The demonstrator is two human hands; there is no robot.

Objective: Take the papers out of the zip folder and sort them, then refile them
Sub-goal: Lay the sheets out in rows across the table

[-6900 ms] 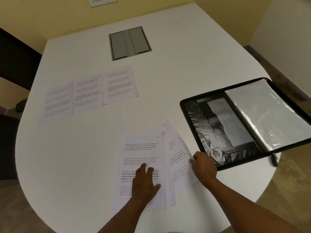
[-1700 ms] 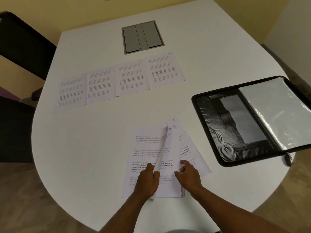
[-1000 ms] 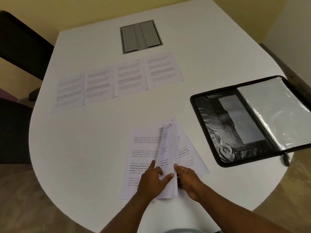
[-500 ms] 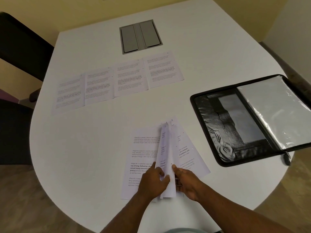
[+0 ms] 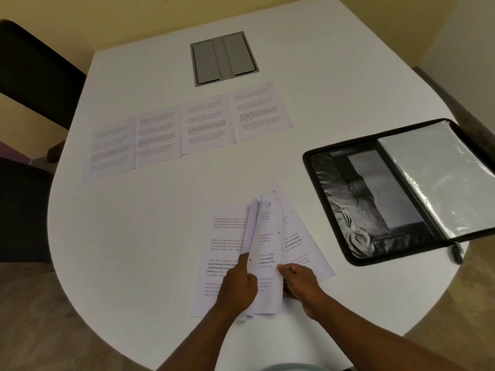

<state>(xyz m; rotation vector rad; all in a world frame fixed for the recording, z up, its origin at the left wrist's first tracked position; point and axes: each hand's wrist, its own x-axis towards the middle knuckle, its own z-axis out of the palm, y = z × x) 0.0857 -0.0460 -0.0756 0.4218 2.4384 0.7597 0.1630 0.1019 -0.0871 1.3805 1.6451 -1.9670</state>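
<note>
A fanned pile of printed papers (image 5: 227, 245) lies at the near edge of the white table (image 5: 160, 215). My left hand (image 5: 238, 285) holds the lower edge of a lifted sheet (image 5: 253, 231) standing on edge above the pile. My right hand (image 5: 297, 281) pinches the sheet numbered 5 (image 5: 267, 236) beside it. A row of several sorted pages (image 5: 187, 129) lies further back. The black zip folder (image 5: 361, 210) lies open at the right, its clear plastic sleeves (image 5: 439, 172) on the right half.
A grey cable hatch (image 5: 223, 58) is set into the table behind the sorted pages. Black chairs (image 5: 34, 73) stand at the left. The folder's zip pull (image 5: 456, 251) hangs over the table's right edge.
Over the last seconds a fourth page joined the back row. My left hand has lifted a sheet off the pile and tipped it leftward, uncovering the sheet numbered 5; my right hand now pinches that sheet.
</note>
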